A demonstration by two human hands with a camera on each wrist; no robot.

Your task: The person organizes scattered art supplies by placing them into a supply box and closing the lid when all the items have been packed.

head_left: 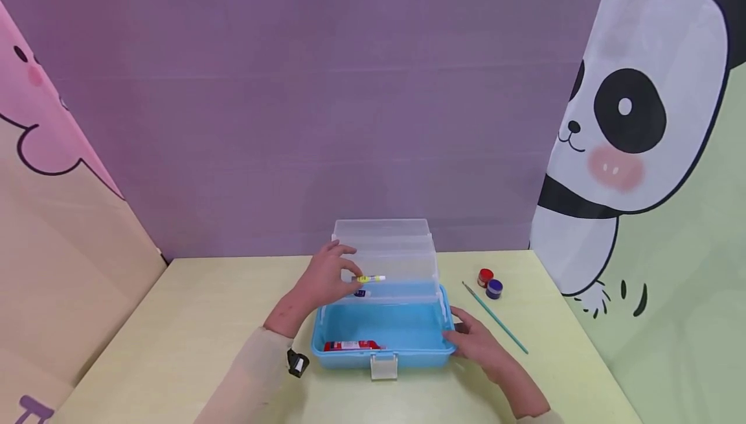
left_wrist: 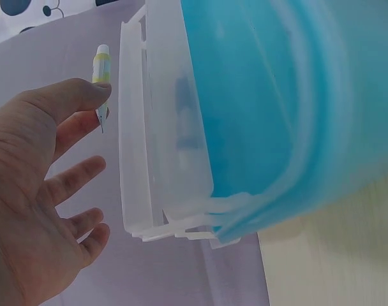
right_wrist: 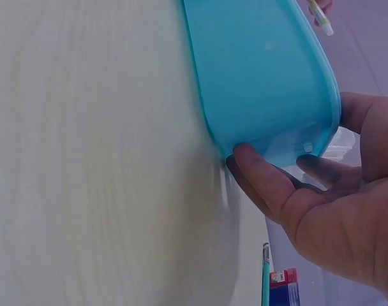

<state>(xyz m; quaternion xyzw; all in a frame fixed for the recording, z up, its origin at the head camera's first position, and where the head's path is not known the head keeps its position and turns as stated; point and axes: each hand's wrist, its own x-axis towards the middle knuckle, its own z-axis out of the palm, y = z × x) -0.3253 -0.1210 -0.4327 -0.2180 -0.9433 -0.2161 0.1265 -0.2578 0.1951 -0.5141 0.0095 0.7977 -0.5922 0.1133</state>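
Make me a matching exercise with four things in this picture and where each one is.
1. Red tube
2. Yellow tube
3. Paintbrush
4. Right hand

A. Pinched by the left hand
B. Lying on the table
C. Gripping the right end of the blue storage box
D. Inside the box

Pairs: 1-D, 2-A, 3-B, 4-C

The head camera looks forward and down onto the blue box (head_left: 408,327), farthest off; the left wrist camera (head_left: 298,364) peers in close from the box's left, the right wrist camera from its right. All three share it.
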